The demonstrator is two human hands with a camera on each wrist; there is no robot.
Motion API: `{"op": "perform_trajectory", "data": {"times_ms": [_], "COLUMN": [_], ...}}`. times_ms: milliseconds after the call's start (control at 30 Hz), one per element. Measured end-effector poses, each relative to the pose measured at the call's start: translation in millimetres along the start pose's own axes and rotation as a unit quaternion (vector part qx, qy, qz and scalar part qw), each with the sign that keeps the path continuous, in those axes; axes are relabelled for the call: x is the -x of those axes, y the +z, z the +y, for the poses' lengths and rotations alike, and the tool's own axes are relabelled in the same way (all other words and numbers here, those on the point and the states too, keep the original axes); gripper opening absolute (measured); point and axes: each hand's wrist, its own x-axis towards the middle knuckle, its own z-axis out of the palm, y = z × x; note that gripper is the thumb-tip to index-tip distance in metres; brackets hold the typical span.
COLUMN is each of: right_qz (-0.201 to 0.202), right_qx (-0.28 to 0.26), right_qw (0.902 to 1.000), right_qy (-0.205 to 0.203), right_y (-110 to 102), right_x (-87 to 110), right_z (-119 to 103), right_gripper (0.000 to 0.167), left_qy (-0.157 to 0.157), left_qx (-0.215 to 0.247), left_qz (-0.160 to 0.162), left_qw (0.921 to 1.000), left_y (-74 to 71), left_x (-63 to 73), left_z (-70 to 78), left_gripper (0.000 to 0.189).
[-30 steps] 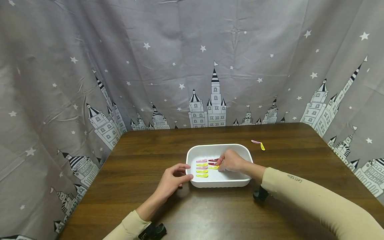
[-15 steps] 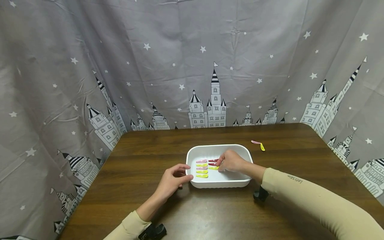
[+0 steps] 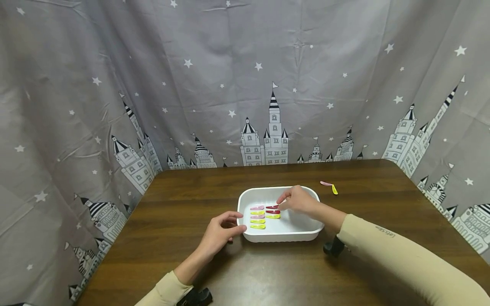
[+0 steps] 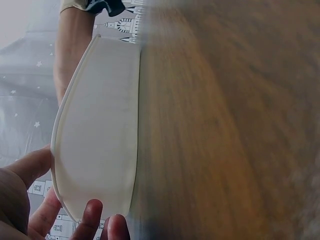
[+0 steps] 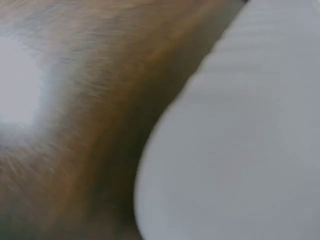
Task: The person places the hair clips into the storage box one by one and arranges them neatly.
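A white tray holds two columns of snap hair clips. In the left column lie pink clips and yellow clips; the right column has two red clips above a yellow clip. My right hand reaches in over the tray's right side, thumb and forefinger parted at the right end of the upper red clip. My left hand touches the tray's left rim with its thumb and fingertips. The left wrist view shows these fingers spread along the tray's outer wall. The right wrist view shows only the tray's wall and tabletop.
On the brown wooden table, behind and to the right of the tray, lie a pink clip and a yellow clip, end to end. A grey curtain with castles and stars hangs behind the table's far edge.
My right hand has moved up and away from the yellow clip in the right column to the upper red clip, uncovering the clips' right ends. The left hand stays at the rim.
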Motion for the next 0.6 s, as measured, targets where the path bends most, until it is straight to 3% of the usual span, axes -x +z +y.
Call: {"op": "perform_trajectory", "data": {"times_ms": [233,600], "right_qz": [0.001,0.046], "right_qx": [-0.088,-0.107], "right_qw": [0.9958,0.9928], "right_qy": [0.026,0.030], "right_y": [-24,-57], "right_x": [4.7,5.1], "right_z": [-5,11], "right_gripper": [0.024,0.027], "left_qy": [-0.002,-0.003], "left_qx": [-0.001,-0.003], "left_qz": [0.003,0.003], "left_qw": [1.0000,1.0000], "left_y": [-0.2,0.5], "left_x": [-0.5,0.1], "left_z": [-1.1,0.5], "left_gripper": [0.039,0.040]}}
